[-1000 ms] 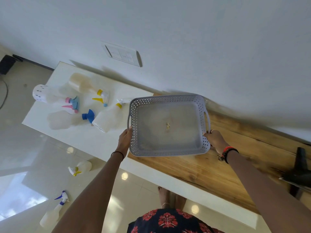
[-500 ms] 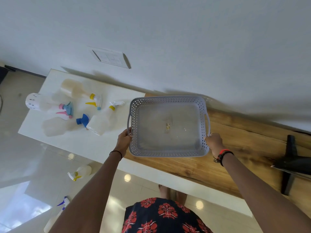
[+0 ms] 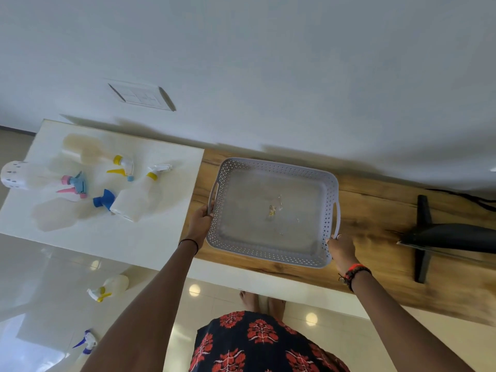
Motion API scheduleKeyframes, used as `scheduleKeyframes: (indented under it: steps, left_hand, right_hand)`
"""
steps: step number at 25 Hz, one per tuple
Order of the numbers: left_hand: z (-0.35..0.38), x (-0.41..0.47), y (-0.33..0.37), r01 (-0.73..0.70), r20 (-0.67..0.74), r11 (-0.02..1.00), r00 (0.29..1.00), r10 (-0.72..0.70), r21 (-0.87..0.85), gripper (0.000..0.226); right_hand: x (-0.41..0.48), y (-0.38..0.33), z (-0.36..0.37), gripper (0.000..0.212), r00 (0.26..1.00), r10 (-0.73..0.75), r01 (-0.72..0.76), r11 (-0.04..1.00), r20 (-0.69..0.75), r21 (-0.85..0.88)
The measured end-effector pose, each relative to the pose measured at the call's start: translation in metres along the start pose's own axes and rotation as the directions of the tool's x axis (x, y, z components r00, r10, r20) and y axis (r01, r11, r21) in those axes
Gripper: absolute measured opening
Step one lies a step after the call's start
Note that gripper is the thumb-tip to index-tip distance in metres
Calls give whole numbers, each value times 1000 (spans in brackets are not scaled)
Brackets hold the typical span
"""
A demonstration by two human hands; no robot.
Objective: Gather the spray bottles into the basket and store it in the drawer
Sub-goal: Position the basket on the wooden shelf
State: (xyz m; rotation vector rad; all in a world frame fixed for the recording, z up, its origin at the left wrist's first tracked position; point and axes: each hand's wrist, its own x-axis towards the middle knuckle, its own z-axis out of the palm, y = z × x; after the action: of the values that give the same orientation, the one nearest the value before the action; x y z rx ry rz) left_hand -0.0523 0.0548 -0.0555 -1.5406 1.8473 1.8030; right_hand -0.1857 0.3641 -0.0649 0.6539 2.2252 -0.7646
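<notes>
Grey basket (image 3: 272, 257) betw. both grips: left hand (image 3: 200, 224), right hand (image 3: 341, 249).

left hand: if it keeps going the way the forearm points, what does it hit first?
The left hand already grips the basket by its left handle, so going straight up and rightward it meets the basket wall first. Beyond that lies wooden counter, then the wall; depth is hard to judge.
</notes>
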Motion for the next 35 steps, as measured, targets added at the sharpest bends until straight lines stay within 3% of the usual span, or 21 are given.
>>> scheduleKeyframes:
  steps: [6,15,19,21,23,28,35]
  left_hand:
    - [10,1,-4,-3,32,1000,999,3,26,41]
    - [12,-2,-14,-27,13,999,1000,26,26,39]
    - [11,-9,-11,-41,5,997,999,41,68,44]
    - [8,-19,-8,-58,-35,995,997,61,86,59]
    - [3,-30,-4,-90,-106,991,989,100,99,58]
    - [-15,-59,4,-176,-280,980,940,194,89,49]
    - [-56,-90,12,-225,-385,972,893,234,69,46]
  right_hand:
    - [4,14,-3,13,1000,2,-1,998,-15,56]
    - [9,13,-6,10,1000,8,-11,995,30,102]
    - [3,10,-7,22,996,12,-25,988,91,150]
    - [-6,3,-11,32,999,1,-6,991,44,134]
    - [-14,-7,-15,45,999,-8,12,997,-41,82]
    - [-36,-35,-27,68,975,-132,142,989,-182,46]
    - [-93,-77,10,52,872,-462,481,869,-161,114]
